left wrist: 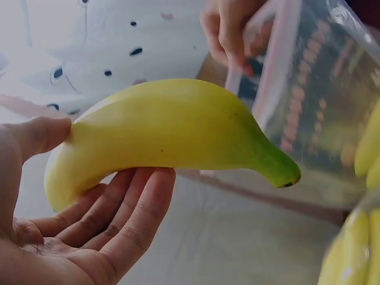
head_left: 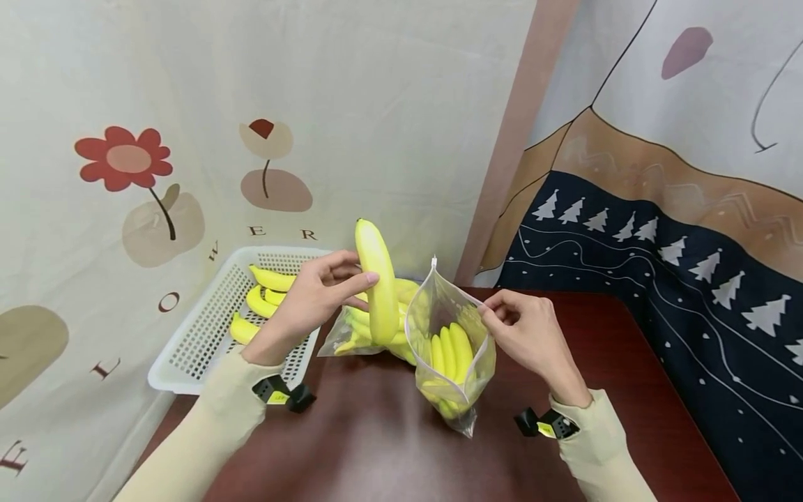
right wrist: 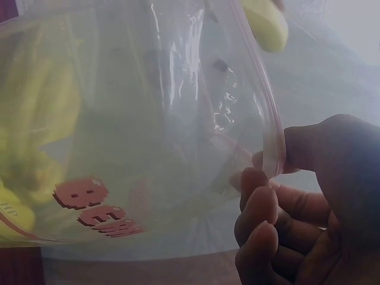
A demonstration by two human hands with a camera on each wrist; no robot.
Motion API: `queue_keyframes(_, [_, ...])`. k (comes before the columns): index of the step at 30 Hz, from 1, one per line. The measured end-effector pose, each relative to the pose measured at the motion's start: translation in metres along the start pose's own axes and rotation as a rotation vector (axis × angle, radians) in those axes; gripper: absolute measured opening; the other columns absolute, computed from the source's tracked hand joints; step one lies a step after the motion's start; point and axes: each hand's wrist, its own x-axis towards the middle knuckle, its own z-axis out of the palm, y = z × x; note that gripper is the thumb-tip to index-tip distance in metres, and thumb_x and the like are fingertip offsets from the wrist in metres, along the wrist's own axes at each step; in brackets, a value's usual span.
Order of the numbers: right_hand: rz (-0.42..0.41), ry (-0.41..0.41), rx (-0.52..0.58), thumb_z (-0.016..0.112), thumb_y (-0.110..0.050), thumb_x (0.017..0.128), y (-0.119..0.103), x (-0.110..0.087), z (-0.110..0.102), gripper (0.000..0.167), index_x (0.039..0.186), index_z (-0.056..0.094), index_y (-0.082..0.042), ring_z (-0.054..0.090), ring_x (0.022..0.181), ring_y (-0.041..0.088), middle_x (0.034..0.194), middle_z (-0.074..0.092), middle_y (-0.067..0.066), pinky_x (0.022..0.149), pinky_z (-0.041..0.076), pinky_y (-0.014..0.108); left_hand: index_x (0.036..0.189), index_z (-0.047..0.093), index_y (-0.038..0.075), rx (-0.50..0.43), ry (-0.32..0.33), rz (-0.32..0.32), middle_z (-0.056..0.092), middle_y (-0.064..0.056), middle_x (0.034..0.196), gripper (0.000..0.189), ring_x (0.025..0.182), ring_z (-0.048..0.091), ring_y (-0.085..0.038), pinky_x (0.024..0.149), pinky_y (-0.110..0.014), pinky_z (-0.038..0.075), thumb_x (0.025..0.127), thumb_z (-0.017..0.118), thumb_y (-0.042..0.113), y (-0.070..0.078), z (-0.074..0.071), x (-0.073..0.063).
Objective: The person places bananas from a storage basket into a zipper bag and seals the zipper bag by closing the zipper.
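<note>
My left hand (head_left: 325,289) grips a yellow banana (head_left: 378,282) between thumb and fingers, raised left of an open zip bag. In the left wrist view the banana (left wrist: 172,127) lies sideways, its green stem end pointing right. The clear zip bag (head_left: 448,300) stands mouth-up on the table, with several bananas (head_left: 453,352) inside. My right hand (head_left: 523,328) pinches the right edge of its mouth. In the right wrist view, thumb and fingers (right wrist: 258,208) hold the bag's zip rim (right wrist: 270,119), and red lettering shows on its side.
A white perforated basket (head_left: 188,348) at the left holds several bananas (head_left: 260,303). Behind the held banana lies another clear bag (head_left: 332,338) filled with bananas. The dark red table (head_left: 351,432) meets a printed cloth backdrop (head_left: 401,104) at the back and right.
</note>
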Motion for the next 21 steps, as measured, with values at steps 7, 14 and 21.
queue_keyframes(7, [0.006,-0.007,0.007,0.068,-0.016,0.094,0.000,0.000,-0.001,0.010,0.088,0.076,-0.017,0.057,0.062,0.013,0.069,0.066,-0.003,0.055,0.048,0.022,0.121,0.064,0.001,-0.054,-0.046,0.008,0.075,-0.011,0.105,0.030,0.096,0.074,-0.020,0.081,-0.047,0.064,0.097,0.070,0.016,0.015,0.019,0.005])
queue_keyframes(14, [0.006,-0.004,0.002,0.070,-0.018,0.094,0.001,0.002,0.000,0.011,0.084,0.074,-0.015,0.054,0.057,0.013,0.064,0.063,-0.004,0.050,0.044,0.023,0.122,0.063,-0.001,-0.112,-0.086,-0.031,0.071,-0.017,0.111,0.032,0.098,0.073,-0.023,0.082,-0.048,0.064,0.097,0.069,0.018,0.018,0.038,0.011])
queue_keyframes(21, [0.013,-0.004,0.012,0.070,-0.022,0.094,0.002,0.002,0.001,0.013,0.083,0.071,-0.016,0.056,0.055,0.012,0.062,0.065,-0.005,0.049,0.045,0.024,0.124,0.063,-0.001,-0.183,-0.071,-0.013,0.070,-0.018,0.115,0.034,0.100,0.073,-0.022,0.084,-0.049,0.064,0.097,0.069,0.019,0.023,0.048,0.014])
